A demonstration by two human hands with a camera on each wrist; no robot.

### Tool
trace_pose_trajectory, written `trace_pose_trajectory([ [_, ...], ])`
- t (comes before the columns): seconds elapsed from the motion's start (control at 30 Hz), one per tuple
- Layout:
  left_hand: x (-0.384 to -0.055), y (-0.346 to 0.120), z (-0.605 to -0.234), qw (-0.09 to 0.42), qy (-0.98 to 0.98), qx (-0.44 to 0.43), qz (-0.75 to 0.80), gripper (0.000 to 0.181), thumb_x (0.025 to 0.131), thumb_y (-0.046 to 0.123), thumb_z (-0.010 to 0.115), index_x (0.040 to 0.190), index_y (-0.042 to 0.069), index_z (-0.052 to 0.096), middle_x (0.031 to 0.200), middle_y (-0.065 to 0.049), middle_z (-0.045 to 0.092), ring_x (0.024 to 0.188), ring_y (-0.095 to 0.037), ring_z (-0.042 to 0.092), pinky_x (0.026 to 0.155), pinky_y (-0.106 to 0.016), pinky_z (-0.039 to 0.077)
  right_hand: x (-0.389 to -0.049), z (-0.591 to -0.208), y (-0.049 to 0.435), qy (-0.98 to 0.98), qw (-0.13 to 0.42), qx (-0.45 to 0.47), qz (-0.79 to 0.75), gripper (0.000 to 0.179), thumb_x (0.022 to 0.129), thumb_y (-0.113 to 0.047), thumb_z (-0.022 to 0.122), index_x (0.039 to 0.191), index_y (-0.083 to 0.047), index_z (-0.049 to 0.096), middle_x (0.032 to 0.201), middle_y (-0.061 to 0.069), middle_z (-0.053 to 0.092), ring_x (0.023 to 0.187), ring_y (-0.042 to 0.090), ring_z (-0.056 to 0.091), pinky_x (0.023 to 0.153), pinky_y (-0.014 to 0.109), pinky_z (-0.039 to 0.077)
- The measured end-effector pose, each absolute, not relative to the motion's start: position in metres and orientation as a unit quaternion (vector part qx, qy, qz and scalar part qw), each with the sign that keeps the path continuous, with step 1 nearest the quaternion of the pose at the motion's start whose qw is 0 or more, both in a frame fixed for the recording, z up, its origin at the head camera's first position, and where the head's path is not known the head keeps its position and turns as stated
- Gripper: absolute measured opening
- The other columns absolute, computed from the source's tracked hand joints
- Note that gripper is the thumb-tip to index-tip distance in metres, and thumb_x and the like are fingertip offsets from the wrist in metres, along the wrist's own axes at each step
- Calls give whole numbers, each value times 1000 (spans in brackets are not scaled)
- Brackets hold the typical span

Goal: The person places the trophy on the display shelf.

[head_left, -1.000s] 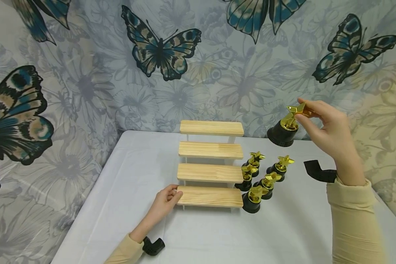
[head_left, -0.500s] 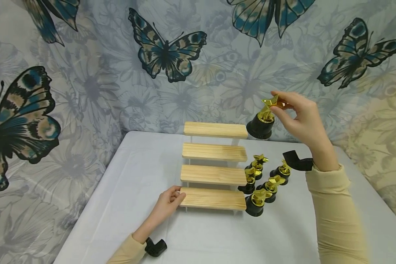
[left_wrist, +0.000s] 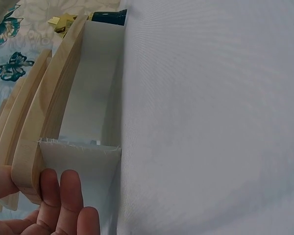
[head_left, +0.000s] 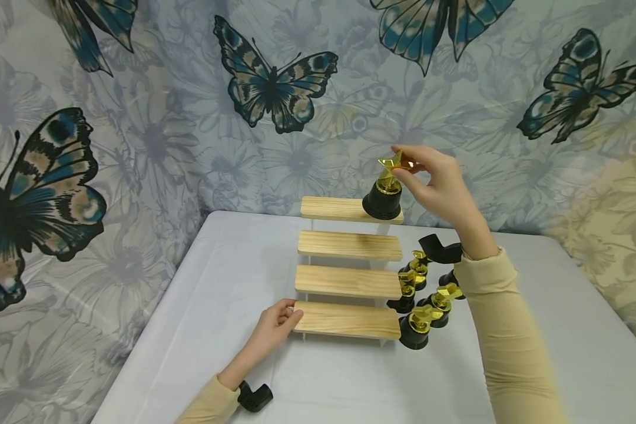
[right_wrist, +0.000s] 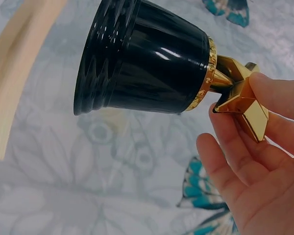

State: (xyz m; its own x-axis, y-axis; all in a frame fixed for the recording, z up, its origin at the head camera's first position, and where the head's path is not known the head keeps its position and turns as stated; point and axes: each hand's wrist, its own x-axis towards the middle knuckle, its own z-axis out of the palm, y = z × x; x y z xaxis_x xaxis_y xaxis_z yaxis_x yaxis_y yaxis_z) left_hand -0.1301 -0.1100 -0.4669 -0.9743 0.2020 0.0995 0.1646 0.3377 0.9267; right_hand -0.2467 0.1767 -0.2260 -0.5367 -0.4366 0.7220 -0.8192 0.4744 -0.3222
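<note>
My right hand [head_left: 436, 181] pinches a star trophy [head_left: 383, 200] by its gold star. The trophy's black base overlaps the right end of the top shelf in the head view; in the right wrist view a gap shows between the base [right_wrist: 147, 58] and the wooden board [right_wrist: 14, 73]. Four wooden steps make up the display stand [head_left: 348, 281]. At the left end of its lowest board [head_left: 347, 321], my left hand [head_left: 269, 327] grips the edge, thumb on top. From below, the left wrist view shows fingers [left_wrist: 50, 191] curled under that board.
Several more star trophies [head_left: 414, 330] stand on the white-covered table [head_left: 201, 306] just right of the stand; my right sleeve partly hides one. Behind the table hangs a butterfly-patterned cloth [head_left: 297, 159].
My right hand has carried the trophy leftward from beyond the stand's right side to over the top shelf. My left hand keeps its grip on the lowest board. The head view has shifted slightly.
</note>
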Motion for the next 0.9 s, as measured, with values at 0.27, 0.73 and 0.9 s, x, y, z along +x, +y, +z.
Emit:
trace_pose_trajectory([
  [0.27, -119, -107, -434, 19, 818, 120, 562, 32, 93, 5, 55, 114, -18, 50, 76, -10, 61, 56, -7, 43, 56, -21, 40, -259, -232, 151, -809, 260, 403, 339, 35, 86, 3, 63, 120, 3, 59, 102, 14, 63, 87, 20, 58, 74, 21, 46],
  [0.73, -116, -107, -428, 21, 817, 124, 562, 32, 94, 4, 54, 115, -19, 50, 78, -12, 62, 57, -8, 45, 56, -21, 40, -276, -243, 116, -804, 226, 418, 357, 37, 87, -2, 63, 123, 2, 57, 102, 15, 62, 90, 23, 58, 75, 35, 48],
  [0.9, -119, -108, -434, 21, 814, 123, 568, 32, 94, 6, 54, 115, -17, 51, 77, -11, 61, 57, -8, 43, 57, -21, 40, -283, -250, 104, -800, 222, 414, 373, 36, 88, -2, 62, 123, 4, 56, 104, 16, 62, 92, 24, 57, 75, 35, 48],
])
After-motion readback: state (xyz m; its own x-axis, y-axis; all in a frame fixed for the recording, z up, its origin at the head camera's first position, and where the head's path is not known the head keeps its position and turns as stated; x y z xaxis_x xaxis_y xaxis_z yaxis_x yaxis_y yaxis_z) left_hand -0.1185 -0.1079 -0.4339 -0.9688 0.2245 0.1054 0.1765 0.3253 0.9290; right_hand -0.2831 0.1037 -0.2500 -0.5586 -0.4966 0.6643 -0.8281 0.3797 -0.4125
